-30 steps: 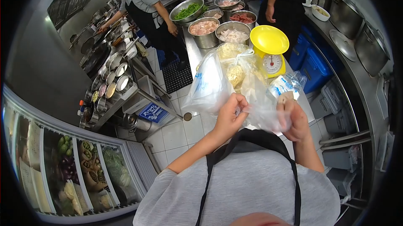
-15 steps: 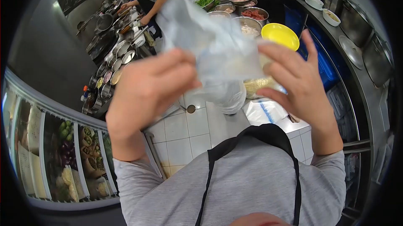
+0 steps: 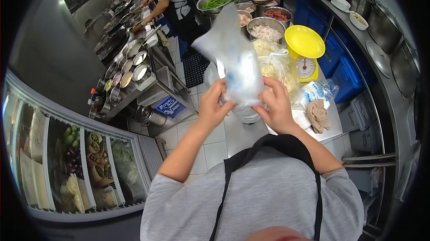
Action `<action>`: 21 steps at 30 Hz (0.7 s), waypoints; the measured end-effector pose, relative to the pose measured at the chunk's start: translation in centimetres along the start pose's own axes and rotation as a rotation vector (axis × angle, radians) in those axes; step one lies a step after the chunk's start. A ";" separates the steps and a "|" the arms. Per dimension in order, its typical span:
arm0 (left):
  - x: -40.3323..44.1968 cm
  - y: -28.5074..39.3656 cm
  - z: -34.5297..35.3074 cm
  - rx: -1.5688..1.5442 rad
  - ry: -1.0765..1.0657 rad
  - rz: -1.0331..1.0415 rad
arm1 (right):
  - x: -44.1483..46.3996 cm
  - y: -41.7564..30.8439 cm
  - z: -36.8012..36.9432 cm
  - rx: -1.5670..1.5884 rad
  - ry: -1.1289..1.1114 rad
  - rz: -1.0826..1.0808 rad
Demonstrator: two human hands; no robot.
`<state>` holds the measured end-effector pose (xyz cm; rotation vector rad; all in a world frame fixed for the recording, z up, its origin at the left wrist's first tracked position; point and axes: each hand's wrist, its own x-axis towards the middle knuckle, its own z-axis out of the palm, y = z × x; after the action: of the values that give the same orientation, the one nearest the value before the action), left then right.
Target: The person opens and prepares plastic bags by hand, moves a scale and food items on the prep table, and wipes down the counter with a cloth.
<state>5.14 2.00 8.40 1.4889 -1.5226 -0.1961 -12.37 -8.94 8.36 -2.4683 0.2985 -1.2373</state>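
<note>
A translucent plastic bag (image 3: pixel 244 73) stands upright in front of me, slightly blurred, with a blue print on its side. My left hand (image 3: pixel 215 105) pinches its lower left edge, thumb against fingers. At the lower right edge my right hand (image 3: pixel 277 106) grips it in the same way. Under the bag, a round container lined with clear plastic (image 3: pixel 246 115) shows in part on the steel table (image 3: pixel 239 140). Right behind the bag lie clear bags of pale yellow noodle-like food (image 3: pixel 273 66).
A yellow scale (image 3: pixel 307 68) with a yellow pan (image 3: pixel 304 41) stands right, near a beige cloth (image 3: pixel 319 115) and plastic packs (image 3: pixel 316 92). Behind are metal bowls of green vegetables (image 3: pixel 216 2) and meat (image 3: pixel 277 15). Another person (image 3: pixel 168 1) works at far left; a vegetable fridge (image 3: pixel 76 160) is near left.
Both hands have come down and closer together, now at the bag's lower edges. The right hand's spread fingers have closed on it. The bag is lower and the view has shifted slightly.
</note>
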 end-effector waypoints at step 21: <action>1.4 -3.4 0.0 -0.012 -0.220 -0.016 | 2.1 6.6 0.4 0.613 -0.369 0.094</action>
<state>7.74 0.05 6.77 1.5096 -1.6801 -0.3881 -11.02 -15.55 7.01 -2.0522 -0.0617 -0.6749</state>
